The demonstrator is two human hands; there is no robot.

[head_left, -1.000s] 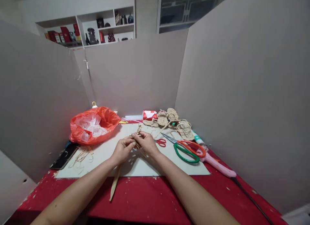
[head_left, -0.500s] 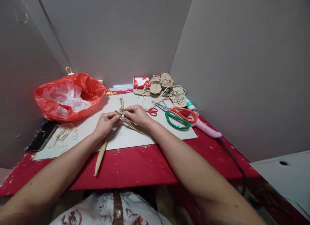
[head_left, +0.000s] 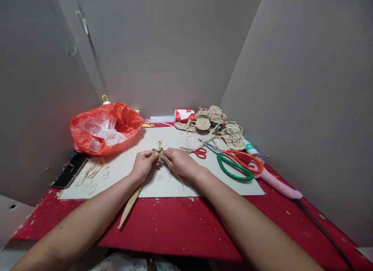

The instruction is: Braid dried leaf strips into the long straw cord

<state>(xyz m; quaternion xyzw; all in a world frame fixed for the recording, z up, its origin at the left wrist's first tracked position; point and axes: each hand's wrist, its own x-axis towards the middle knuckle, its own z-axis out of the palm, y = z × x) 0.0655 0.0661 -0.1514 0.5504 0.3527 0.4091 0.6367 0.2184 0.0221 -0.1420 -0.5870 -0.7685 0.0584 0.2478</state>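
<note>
A small braid of dried straw-like strips (head_left: 160, 146) stands up between my two hands over the white board. My left hand (head_left: 144, 164) pinches it from the left, thumb against fingers. From the other side my right hand (head_left: 180, 160) grips it, with the fingers curled and partly hidden. Loose strands (head_left: 175, 173) trail from the braid below the right hand toward the lower right. A wide, pale flat strip (head_left: 129, 208) runs from under my left wrist and hangs over the red cloth.
A red plastic bag (head_left: 107, 127) and a phone (head_left: 70, 170) are at left. Red-handled scissors (head_left: 200, 152), large scissors with green and orange handles (head_left: 235, 166), a pink corded tool (head_left: 279, 181) and woven straw pieces (head_left: 233, 135) lie right. A tissue pack (head_left: 184, 116) stands behind.
The camera view has shifted, so everything sits lower and further right. Both hands keep hold of the braid, drawn closer together, and less of the braid shows above them.
</note>
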